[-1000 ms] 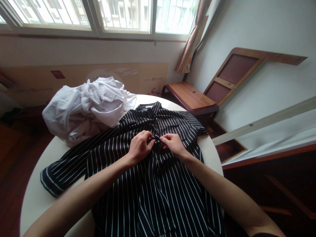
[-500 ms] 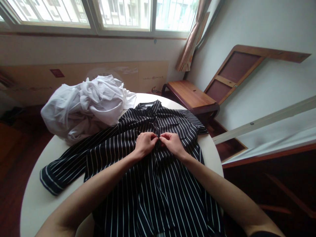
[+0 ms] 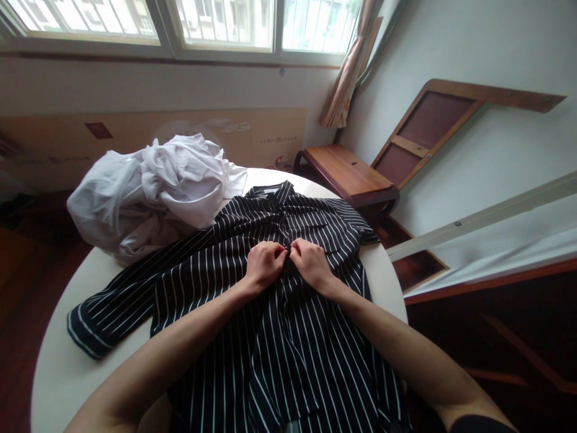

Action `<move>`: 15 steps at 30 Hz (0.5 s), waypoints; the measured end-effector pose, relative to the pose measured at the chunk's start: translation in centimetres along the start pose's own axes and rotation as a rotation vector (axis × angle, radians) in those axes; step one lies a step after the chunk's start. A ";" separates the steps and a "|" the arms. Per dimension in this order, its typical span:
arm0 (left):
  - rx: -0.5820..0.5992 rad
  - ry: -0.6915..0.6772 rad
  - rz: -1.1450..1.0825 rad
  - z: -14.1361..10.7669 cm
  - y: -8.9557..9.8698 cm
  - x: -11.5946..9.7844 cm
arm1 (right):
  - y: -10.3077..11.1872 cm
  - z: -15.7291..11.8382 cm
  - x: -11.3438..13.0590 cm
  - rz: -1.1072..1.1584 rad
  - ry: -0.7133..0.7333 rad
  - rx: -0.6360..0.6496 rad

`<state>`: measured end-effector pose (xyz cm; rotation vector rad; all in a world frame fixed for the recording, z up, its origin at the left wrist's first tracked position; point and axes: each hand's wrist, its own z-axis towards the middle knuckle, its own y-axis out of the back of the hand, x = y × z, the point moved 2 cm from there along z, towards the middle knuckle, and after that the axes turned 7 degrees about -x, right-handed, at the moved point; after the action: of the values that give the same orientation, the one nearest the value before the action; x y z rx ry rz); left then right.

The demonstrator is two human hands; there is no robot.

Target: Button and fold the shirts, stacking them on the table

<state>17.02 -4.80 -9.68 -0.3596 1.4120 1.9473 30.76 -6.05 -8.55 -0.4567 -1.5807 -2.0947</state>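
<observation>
A black shirt with white stripes (image 3: 198,270) lies front up on a round white table (image 3: 58,361), its collar toward the window and one sleeve stretched out to the left. My left hand (image 3: 265,263) pinches the front placket near mid-chest. Close against it, my right hand (image 3: 311,263) also grips the placket, fingers curled inward. The fingertips nearly meet over the fabric; any button between them is too small and covered to make out.
A crumpled heap of white cloth (image 3: 148,192) sits at the table's back left, touching the shirt. Behind the table stands a wooden bench (image 3: 349,171) near the curtain (image 3: 345,84). A wood-framed panel (image 3: 419,132) leans against the right wall.
My right hand has turned slightly and its fingers are curled in more at the placket. The left hand stays nearly in place. The view has shifted a little.
</observation>
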 end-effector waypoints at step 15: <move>-0.015 -0.052 -0.196 0.2 0.1 0.7 | -1.2 0.3 -1.3 0.746 -0.393 0.095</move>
<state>16.49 -4.42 -9.94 -0.4349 1.2800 1.7963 31.16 -5.30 -10.11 -1.2589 -1.3869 -1.4034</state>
